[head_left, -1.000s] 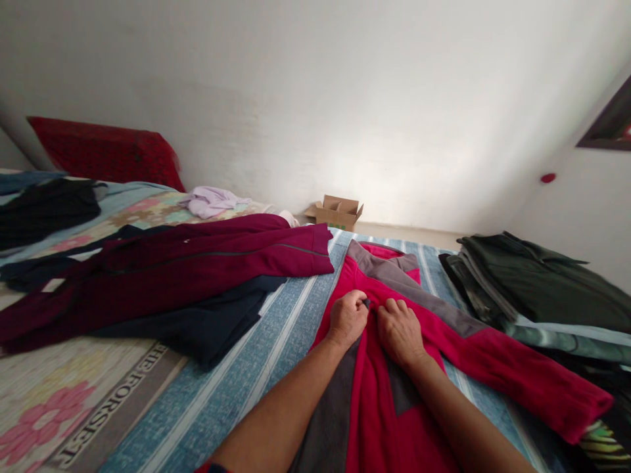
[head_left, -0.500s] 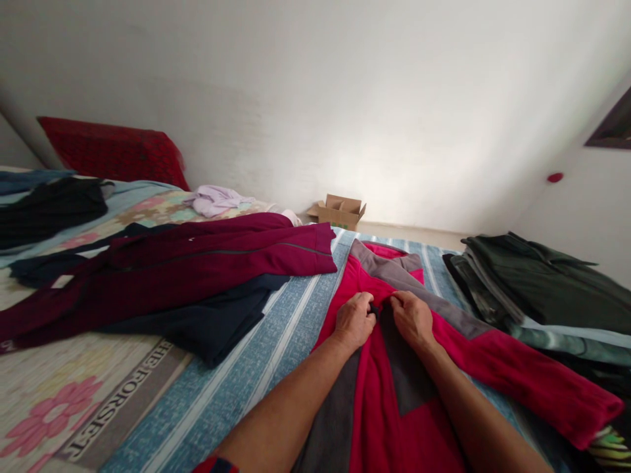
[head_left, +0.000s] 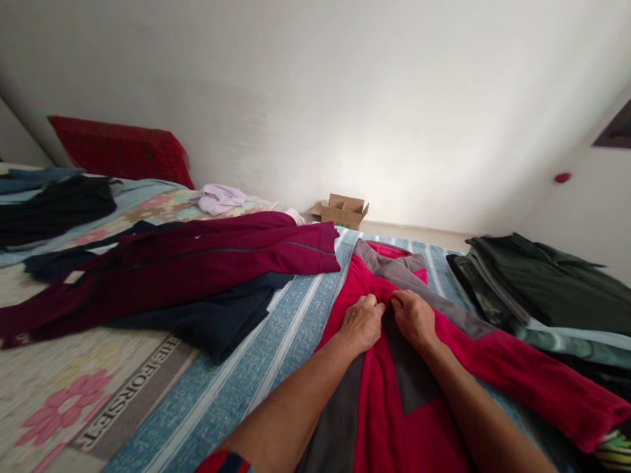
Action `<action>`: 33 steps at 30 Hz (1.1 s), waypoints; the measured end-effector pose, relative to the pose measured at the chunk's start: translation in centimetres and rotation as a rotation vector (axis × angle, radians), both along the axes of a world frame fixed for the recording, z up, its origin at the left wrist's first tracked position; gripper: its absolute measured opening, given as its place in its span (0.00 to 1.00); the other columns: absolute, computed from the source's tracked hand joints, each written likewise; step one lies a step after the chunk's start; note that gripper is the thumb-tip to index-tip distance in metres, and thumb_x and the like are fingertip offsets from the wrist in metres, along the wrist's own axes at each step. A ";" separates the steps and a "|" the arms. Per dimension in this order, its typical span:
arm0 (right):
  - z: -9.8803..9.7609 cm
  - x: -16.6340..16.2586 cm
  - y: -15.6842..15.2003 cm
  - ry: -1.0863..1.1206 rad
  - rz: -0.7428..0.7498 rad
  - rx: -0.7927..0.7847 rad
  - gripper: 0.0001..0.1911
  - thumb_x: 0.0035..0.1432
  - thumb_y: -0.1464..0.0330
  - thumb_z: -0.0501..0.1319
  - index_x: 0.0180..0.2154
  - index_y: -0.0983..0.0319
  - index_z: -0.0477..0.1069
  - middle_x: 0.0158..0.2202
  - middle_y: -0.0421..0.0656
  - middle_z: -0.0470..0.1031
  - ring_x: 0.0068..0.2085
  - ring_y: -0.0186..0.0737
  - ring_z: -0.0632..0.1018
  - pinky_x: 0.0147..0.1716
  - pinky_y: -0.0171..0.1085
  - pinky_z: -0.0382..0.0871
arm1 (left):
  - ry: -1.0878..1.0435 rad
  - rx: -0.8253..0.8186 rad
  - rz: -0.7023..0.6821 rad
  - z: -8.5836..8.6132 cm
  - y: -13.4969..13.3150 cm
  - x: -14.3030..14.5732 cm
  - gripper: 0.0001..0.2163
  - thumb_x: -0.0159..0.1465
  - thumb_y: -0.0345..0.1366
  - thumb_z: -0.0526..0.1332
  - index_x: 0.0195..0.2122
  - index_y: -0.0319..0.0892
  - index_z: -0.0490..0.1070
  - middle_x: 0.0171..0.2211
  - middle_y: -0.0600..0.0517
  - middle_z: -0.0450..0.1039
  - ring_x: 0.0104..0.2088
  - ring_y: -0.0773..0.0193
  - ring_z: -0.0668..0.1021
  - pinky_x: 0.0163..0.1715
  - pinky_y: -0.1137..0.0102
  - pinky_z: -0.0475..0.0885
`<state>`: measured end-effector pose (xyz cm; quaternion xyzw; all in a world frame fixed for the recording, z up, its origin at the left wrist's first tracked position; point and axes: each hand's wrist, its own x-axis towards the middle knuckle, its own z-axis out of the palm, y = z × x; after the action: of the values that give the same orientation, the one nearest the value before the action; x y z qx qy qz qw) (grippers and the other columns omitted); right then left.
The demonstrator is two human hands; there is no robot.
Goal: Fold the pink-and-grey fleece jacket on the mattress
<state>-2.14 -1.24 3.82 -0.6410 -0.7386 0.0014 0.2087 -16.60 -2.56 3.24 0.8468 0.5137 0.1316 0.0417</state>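
My left hand [head_left: 362,323] and my right hand [head_left: 414,318] sit side by side at the chest of a red and grey fleece jacket [head_left: 426,437], which lies spread out on its back. Both hands pinch the fleece along its front opening, and their fingers nearly meet. The fastening between them is hidden by my fingers. One red sleeve of the jacket [head_left: 542,381] stretches out to the right. A dark cuff with red edging [head_left: 224,462] shows on my left wrist at the bottom edge.
A maroon jacket [head_left: 211,263] and a navy garment [head_left: 217,318] lie left of the fleece on a blue striped blanket [head_left: 266,358]. A dark green clothes stack [head_left: 547,282] stands right. A cardboard box [head_left: 340,211] sits on the floor beyond the bed, by the wall.
My right hand has moved up the jacket's front, closer to the collar, and both hands now cover the dark tab seen earlier. The whole view has drifted slightly.
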 end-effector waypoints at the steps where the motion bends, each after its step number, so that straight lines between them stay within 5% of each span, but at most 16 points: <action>1: 0.0 -0.1 -0.2 -0.016 0.012 0.013 0.11 0.61 0.68 0.52 0.36 0.59 0.74 0.34 0.41 0.74 0.39 0.38 0.73 0.34 0.33 0.59 | -0.003 -0.008 0.006 0.0 0.0 0.0 0.14 0.63 0.27 0.47 0.43 0.43 0.70 0.38 0.47 0.66 0.40 0.59 0.70 0.37 0.67 0.69; 14: 0.6 -1.8 -2.1 -0.158 0.066 0.082 0.13 0.62 0.70 0.50 0.35 0.60 0.73 0.34 0.44 0.74 0.38 0.40 0.71 0.36 0.35 0.61 | -0.117 -0.016 0.076 -0.1 0.9 -0.4 0.10 0.61 0.28 0.52 0.38 0.42 0.71 0.35 0.49 0.70 0.39 0.61 0.74 0.39 0.69 0.68; 21: 2.4 -0.9 -3.5 -0.148 0.069 0.053 0.13 0.62 0.70 0.50 0.37 0.57 0.72 0.37 0.41 0.74 0.39 0.38 0.72 0.38 0.34 0.63 | -0.144 0.017 0.068 0.4 1.0 -0.5 0.22 0.58 0.24 0.54 0.54 0.41 0.62 0.44 0.47 0.69 0.45 0.59 0.72 0.44 0.68 0.66; 25: 4.4 3.5 -5.1 -0.171 -0.139 0.082 0.12 0.61 0.70 0.50 0.39 0.60 0.72 0.40 0.46 0.73 0.44 0.43 0.71 0.43 0.39 0.61 | -0.097 0.030 0.043 0.5 1.4 -0.7 0.21 0.58 0.24 0.53 0.54 0.40 0.63 0.42 0.47 0.68 0.44 0.58 0.73 0.43 0.67 0.67; 28: 5.8 9.4 -7.2 -0.245 -0.430 0.053 0.12 0.59 0.66 0.52 0.38 0.63 0.72 0.41 0.52 0.72 0.45 0.50 0.71 0.43 0.45 0.61 | -0.106 0.037 0.042 0.4 1.5 -0.8 0.20 0.58 0.25 0.53 0.53 0.39 0.64 0.42 0.46 0.68 0.44 0.58 0.73 0.43 0.68 0.67; 33: 5.2 18.7 -9.7 -0.215 -0.799 -0.347 0.26 0.55 0.50 0.52 0.38 0.65 0.73 0.46 0.57 0.71 0.49 0.60 0.71 0.42 0.49 0.63 | -0.118 0.039 0.047 0.4 1.1 -0.7 0.19 0.59 0.26 0.53 0.52 0.40 0.64 0.41 0.47 0.68 0.44 0.58 0.73 0.43 0.67 0.67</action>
<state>16.61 -10.98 9.04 -0.8980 -0.4394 -0.0223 0.0045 -17.25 -1.50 3.62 0.8261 0.5272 0.1920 0.0525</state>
